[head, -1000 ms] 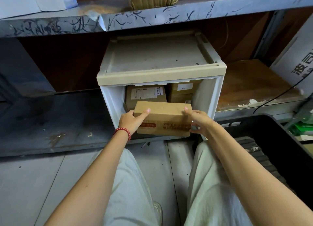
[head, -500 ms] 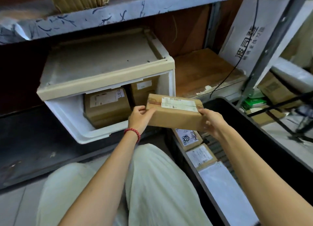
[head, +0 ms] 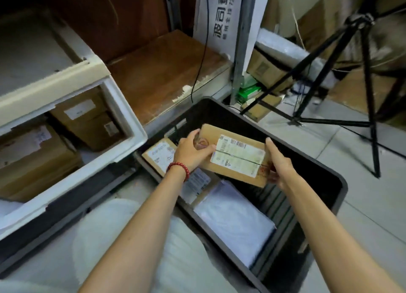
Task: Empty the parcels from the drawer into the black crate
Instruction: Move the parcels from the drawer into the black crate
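We held a brown cardboard parcel (head: 236, 158) over the black crate (head: 312, 161), its white shipping label facing up, tilted a little and clear of the things below it. Our left hand (head: 191, 154), a red bead bracelet (head: 179, 168) on its wrist, gripped the parcel's left end with the thumb on top and the fingers curled under the edge. Our right hand (head: 279, 163) clasped the right end, thumb along the upper edge and fingers wrapped beneath. Inside the crate lay a smaller labelled box (head: 159, 155) at the near-left corner, another labelled packet (head: 197, 183) partly hidden under our left wrist, and a white plastic mailer (head: 235, 222) flat on the ribbed floor. To the left, the white plastic drawer (head: 123, 112) stood pulled open with two brown parcels in it, one towards the back (head: 87, 119) and one nearer the front (head: 33, 158). A black tripod (head: 369, 84) stood on the tiled floor beyond the crate.
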The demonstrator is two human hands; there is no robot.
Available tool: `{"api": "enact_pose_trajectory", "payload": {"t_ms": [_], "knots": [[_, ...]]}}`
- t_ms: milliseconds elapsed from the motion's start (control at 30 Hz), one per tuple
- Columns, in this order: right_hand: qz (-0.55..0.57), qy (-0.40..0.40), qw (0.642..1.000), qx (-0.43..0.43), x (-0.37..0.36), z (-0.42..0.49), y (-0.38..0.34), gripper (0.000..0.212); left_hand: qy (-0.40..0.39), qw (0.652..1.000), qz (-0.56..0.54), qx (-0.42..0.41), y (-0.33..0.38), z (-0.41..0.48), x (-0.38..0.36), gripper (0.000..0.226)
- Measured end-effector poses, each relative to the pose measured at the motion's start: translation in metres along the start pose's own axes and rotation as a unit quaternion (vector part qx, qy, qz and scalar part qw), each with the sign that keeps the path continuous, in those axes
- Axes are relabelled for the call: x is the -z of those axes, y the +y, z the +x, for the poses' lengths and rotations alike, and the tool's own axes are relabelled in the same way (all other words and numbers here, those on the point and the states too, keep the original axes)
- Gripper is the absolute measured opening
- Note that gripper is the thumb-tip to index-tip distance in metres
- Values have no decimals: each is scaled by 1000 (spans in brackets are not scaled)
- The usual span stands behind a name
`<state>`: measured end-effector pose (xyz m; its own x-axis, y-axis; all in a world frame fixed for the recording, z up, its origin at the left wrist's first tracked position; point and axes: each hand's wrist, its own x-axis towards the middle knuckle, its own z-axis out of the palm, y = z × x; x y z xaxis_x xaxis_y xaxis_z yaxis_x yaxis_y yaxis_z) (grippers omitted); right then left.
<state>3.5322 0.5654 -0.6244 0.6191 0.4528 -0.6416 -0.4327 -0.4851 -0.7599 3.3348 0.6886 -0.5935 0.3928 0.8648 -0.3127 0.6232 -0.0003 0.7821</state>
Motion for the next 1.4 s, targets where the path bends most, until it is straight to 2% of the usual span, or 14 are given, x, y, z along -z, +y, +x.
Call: {"api": "enact_pose_trajectory", "payload": {"t_ms": [33,67,167,300,400,533,633,733,900,1133,1200,1267,1333,1400], "knots": [[-2,19,1000,-11,10,0,6,113,-15,1000,21,0,0,1,-12,78],[-6,43,999,-15,19,2,13,107,-28,999,42,-1,-1,2,-24,78],[-51,104,993,-36,41,-3,38,73,-82,991,103,-21,-7,-1,-52,80],[-94,107,988,-65,57,-6,81,46,-182,973,141,-25,-26,-14,-70,98],[-113,91,986,-79,55,-13,104,33,-225,958,180,-11,-40,-19,-74,90],[-140,82,984,-77,42,-29,124,47,-217,951,219,-10,-52,-25,-77,81],[-200,69,976,-51,36,-43,131,60,-222,935,273,-42,-62,-31,-78,80],[-225,66,972,-26,34,-50,133,63,-195,928,308,-78,-65,-29,-76,79],[-243,42,969,-31,32,-56,142,56,-167,859,455,-164,-61,-27,-77,75],[-331,32,943,-7,30,-66,147,52,-167,808,545,-150,-55,-27,-81,81],[-402,16,916,-3,31,-66,141,58,-166,796,564,-147,-53,-28,-82,81],[-505,20,863,16,30,-68,134,68,-161,789,573,-153,-52,-31,-79,77],[-577,40,813,71,26,-70,128,73,-132,794,572,-156,-49,-34,-70,71],[-589,54,796,128,20,-71,118,75,-77,808,565,-151,-43,-32,-53,61]]}}
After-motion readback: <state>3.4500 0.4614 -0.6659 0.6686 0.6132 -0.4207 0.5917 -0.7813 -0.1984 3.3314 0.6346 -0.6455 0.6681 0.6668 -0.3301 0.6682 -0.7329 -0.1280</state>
